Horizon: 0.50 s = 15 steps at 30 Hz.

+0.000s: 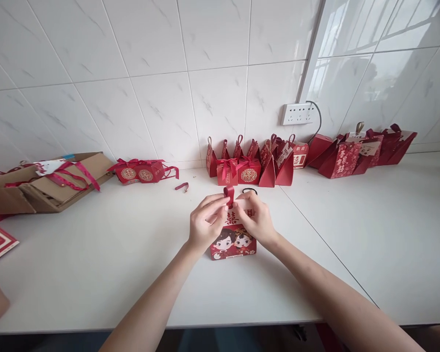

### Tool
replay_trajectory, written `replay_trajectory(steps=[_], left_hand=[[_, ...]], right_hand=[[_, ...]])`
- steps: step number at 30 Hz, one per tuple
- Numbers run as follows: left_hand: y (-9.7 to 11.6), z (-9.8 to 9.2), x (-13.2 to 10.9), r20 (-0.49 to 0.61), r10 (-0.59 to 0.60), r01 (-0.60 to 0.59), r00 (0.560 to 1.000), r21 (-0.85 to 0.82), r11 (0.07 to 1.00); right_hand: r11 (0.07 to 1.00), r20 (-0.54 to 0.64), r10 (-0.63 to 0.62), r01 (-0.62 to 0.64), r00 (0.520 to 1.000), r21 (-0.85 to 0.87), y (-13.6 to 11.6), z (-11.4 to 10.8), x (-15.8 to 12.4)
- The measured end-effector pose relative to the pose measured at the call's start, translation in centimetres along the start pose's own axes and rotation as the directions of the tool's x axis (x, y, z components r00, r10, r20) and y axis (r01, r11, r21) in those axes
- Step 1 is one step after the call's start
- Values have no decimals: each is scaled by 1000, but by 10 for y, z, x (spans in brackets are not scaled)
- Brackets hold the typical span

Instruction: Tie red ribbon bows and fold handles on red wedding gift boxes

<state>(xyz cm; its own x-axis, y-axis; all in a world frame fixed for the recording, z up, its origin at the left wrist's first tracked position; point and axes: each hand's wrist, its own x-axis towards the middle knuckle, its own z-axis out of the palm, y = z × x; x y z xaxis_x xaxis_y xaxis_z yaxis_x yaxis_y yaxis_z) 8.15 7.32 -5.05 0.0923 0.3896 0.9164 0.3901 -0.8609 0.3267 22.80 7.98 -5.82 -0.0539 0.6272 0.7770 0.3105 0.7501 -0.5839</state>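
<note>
A red candy box (233,243) with a cartoon couple printed on its front stands upright on the white table before me. From its pale top edge rises a dark red ribbon loop (229,192). My left hand (205,224) is closed, thumb and fingers pinching the base of this loop from the left. On the other side my right hand (259,219) is closed on the box's top edge, its thumb close to the ribbon. The fingers partly hide the upper part of the box. Behind my right hand lies a thin black loop (250,190).
Several red gift boxes (267,168) stand along the tiled wall, with more red boxes (352,156) farther right. Left of them are red ribboned boxes (141,172), a loose ribbon (182,186) and an open cardboard box (64,188). A power strip (297,114) hangs on the wall.
</note>
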Motion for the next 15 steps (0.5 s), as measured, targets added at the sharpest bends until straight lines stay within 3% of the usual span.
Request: replay_trajectory(steps=[15], left_hand=[[5,0,1,16,-99,100,995,-66,993]], right_hand=[[1000,4,-4,3,1000,17,-1,0,1]])
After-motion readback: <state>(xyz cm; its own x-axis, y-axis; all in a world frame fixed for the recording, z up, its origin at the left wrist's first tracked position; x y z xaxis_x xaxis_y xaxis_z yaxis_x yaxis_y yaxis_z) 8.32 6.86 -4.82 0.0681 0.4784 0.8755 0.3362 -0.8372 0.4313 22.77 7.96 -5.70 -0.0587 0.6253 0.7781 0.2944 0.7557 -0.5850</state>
